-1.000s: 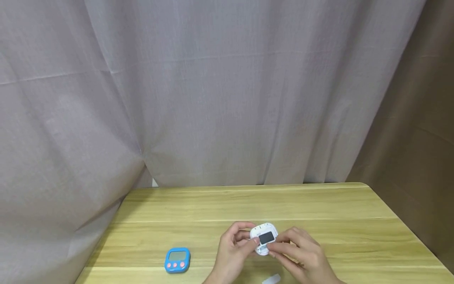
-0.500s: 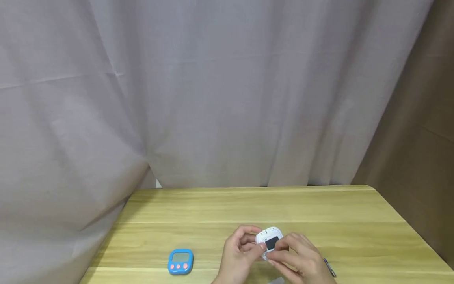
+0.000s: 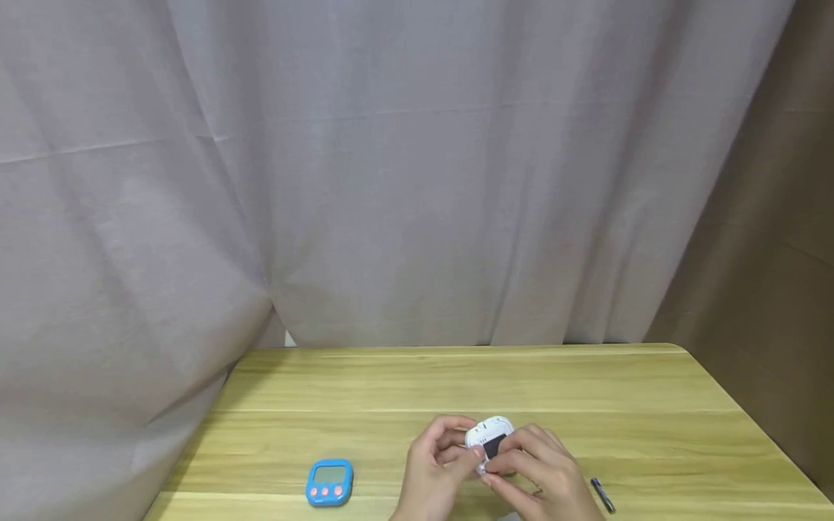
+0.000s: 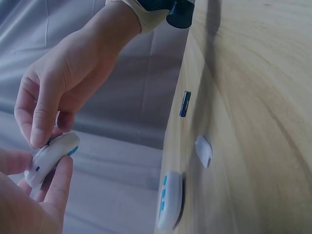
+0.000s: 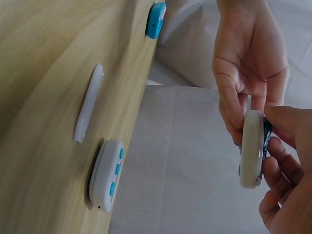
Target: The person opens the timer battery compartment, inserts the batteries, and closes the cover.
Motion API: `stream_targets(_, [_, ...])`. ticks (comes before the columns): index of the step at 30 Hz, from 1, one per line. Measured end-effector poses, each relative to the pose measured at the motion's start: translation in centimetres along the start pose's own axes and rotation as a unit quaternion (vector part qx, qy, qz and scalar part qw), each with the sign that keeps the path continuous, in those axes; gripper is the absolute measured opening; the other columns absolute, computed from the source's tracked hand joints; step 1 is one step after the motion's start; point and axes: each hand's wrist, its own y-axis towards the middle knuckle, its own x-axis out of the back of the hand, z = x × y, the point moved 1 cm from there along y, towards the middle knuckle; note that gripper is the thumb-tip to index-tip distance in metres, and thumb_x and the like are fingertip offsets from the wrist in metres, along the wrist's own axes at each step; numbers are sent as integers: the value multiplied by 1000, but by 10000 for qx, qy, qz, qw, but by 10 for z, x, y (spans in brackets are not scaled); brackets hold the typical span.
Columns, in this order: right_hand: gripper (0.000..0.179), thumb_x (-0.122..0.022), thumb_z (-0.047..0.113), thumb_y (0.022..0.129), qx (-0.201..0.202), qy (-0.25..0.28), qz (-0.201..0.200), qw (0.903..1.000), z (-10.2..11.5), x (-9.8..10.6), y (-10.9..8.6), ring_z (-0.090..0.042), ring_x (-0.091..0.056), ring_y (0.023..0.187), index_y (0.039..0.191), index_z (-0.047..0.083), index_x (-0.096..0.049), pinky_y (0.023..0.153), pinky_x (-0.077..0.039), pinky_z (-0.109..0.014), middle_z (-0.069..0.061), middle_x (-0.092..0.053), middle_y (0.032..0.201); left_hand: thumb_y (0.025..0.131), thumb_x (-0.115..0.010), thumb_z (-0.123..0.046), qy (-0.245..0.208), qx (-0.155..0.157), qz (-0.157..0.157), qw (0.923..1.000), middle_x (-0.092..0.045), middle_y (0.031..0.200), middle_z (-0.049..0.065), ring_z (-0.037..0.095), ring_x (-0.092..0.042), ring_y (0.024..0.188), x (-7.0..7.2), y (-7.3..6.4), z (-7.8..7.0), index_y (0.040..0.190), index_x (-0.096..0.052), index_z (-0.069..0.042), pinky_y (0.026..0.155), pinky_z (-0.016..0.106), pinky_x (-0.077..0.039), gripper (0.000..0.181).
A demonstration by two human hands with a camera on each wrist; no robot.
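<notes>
My left hand point(image 3: 433, 470) grips a white kitchen timer point(image 3: 490, 428) by its left side, above the table, with the back of the timer turned up. A black rectangle point(image 3: 494, 445) shows on that back. The thumb and curled fingers of my right hand point(image 3: 544, 474) pinch at the timer's lower right end and hide part of it. In the right wrist view a dark strip point(image 5: 266, 139) sits along the timer's back, right by those fingers. I cannot tell whether a small part is between the right fingertips.
A thin battery point(image 3: 602, 496) lies on the table right of my right hand. At the near edge is a white cover piece point(image 3: 510, 517). A blue timer point(image 3: 329, 483) with pink buttons lies to the left. Another white timer point(image 4: 169, 202) with teal buttons lies close by.
The right fingers have moved in over the lower end of the timer, covering the slot that showed before. The timer has tilted a little. The battery on the table has come into view.
</notes>
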Motion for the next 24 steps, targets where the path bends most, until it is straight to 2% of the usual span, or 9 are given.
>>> stream_targets(4, [25,-73,34,102,69,141,-162,9997,-1,-2,2,-10,-54,85,84,17,-77,75,-42,-23,4,-63,88,91,-75,0,-71,128,-99,9998,-73,105,11,12,-75,88,0,2,0,123,-67,-1,78,28,-68,34])
stream_targets(8, [25,-73,34,102,-52,145,-227,9996,-3,-4,2,-10,-52,86,84,17,-77,74,-41,-20,2,-62,90,92,-74,0,-146,258,-150,9994,-72,108,10,16,-76,92,2,4,0,125,-66,-2,81,34,-69,34])
stream_targets(11, [23,-75,36,100,-418,146,-142,9989,-3,-4,1,-12,-54,93,91,15,-77,77,-44,-14,-4,-63,99,92,-73,0,-149,244,-168,9994,-71,109,12,18,-76,93,4,4,-2,125,-66,-1,82,35,-68,34])
stream_targets(13, [25,-79,40,96,-861,24,-29,9963,-2,-3,0,-12,-55,100,101,15,-76,84,-47,-9,-6,-62,108,92,-73,0,-138,197,-160,9996,-71,109,13,17,-76,92,5,3,-3,125,-65,0,82,36,-68,33])
stream_targets(16, [46,-92,38,83,-1631,-332,211,9858,-1,1,-1,-10,-56,105,118,15,-73,90,-49,-8,-3,-60,118,92,-73,1,-149,121,-121,9997,-70,109,14,16,-76,91,5,2,-4,125,-65,1,82,37,-68,34])
stream_targets(18, [63,-98,34,75,-2125,-572,448,9744,0,3,0,-6,-56,100,128,17,-69,83,-51,-10,5,-60,119,92,-73,1,-132,83,-109,9998,-70,109,14,16,-75,91,5,2,-4,125,-65,1,82,37,-69,34])
stream_targets(20, [73,-99,27,71,-2558,-610,716,9621,1,4,-1,-3,-57,90,135,18,-65,69,-50,-14,13,-61,110,92,-73,1,-102,61,-111,9999,-70,108,14,15,-75,91,4,2,-4,125,-65,1,82,36,-69,34])
stream_targets(24, [75,-95,26,78,-3199,-406,1154,9395,3,6,-1,3,-50,67,144,18,-60,51,-42,-17,21,-55,80,92,-73,0,-44,48,-128,9999,-71,107,14,14,-75,90,3,3,-4,125,-65,1,81,35,-69,35])
